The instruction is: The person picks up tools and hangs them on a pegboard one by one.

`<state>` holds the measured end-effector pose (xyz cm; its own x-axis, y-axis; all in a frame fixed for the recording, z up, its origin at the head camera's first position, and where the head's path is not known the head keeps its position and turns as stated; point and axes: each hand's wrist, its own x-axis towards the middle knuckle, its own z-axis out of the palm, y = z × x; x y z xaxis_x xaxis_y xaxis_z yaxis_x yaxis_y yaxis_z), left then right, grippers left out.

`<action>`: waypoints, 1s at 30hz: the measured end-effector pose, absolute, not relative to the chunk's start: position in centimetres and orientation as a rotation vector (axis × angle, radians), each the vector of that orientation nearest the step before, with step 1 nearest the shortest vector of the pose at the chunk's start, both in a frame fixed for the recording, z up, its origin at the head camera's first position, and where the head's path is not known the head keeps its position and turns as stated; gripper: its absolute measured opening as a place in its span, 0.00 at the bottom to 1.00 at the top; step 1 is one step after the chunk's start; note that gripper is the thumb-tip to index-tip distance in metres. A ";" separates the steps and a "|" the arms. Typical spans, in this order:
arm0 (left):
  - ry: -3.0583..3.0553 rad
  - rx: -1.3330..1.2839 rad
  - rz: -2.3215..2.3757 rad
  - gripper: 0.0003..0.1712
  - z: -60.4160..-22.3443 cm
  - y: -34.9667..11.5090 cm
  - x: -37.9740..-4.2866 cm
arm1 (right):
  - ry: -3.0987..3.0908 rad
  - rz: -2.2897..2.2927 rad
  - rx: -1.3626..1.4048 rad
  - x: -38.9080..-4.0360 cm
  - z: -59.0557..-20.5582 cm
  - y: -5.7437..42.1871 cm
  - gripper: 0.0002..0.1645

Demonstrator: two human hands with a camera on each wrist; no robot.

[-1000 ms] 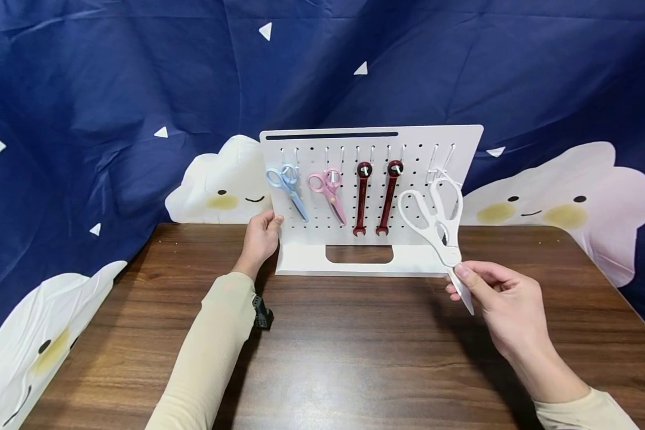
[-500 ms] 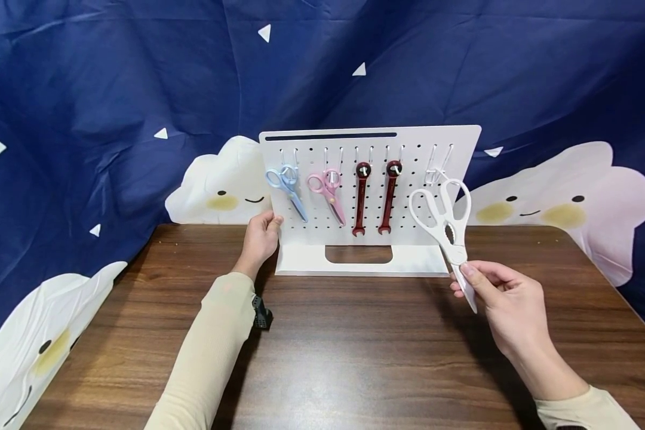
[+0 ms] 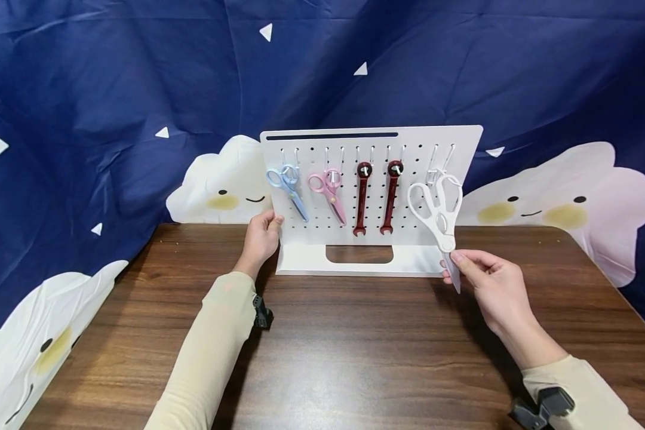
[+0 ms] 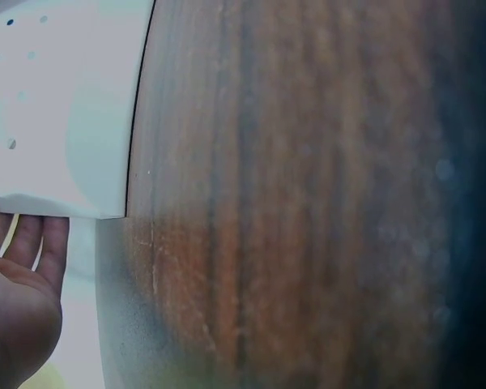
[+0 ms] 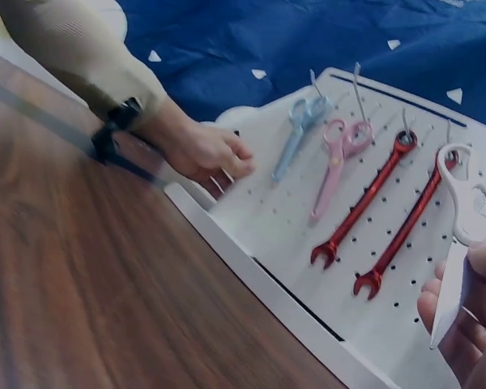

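Observation:
My left hand (image 3: 260,239) holds the left edge of a white pegboard stand (image 3: 301,260), thumb in front and fingers behind. In the left wrist view, fingers (image 4: 55,247) reach behind the board. My right hand (image 3: 497,286) pinches white kitchen scissors (image 3: 445,242) by the blades, tip down and handle loops up. The loops are at the lower end of the rightmost wire hook (image 3: 433,173); whether a loop is on it I cannot tell. Blue scissors (image 3: 295,200), pink scissors (image 3: 330,194), a red wrench (image 3: 362,200) and another red wrench (image 3: 391,200) hang on other hooks.
The stand is on a brown wooden table (image 3: 344,346), its base having a cut-out slot. Behind hangs a dark blue curtain (image 3: 322,71) with cloud figures. Black wrist cameras sit on both sleeves.
My right hand first drew the white scissors slightly right, then moved them left and up towards the rightmost hook. The right-hand wrench has swayed a little. My left hand stays put.

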<state>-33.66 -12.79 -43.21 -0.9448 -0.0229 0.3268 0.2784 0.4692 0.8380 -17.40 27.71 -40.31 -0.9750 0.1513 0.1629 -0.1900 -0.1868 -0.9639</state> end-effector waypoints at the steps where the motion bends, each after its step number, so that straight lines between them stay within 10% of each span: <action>1: -2.429 -0.221 -1.460 0.19 -43.2 -12.8 -33.7 | -1.858 2.257 0.034 -17.8 -40.4 27.8 0.09; 30: -2.464 -0.242 -1.404 0.23 -43.0 -12.3 -33.4 | -2.120 2.140 -0.150 -25.1 -41.7 28.9 0.17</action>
<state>-33.40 -12.35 -43.01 -0.9426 0.0009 0.3338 0.2876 0.5097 0.8109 -25.06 28.93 -41.66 -0.9872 0.1588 0.0175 -0.0190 -0.0080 -0.9998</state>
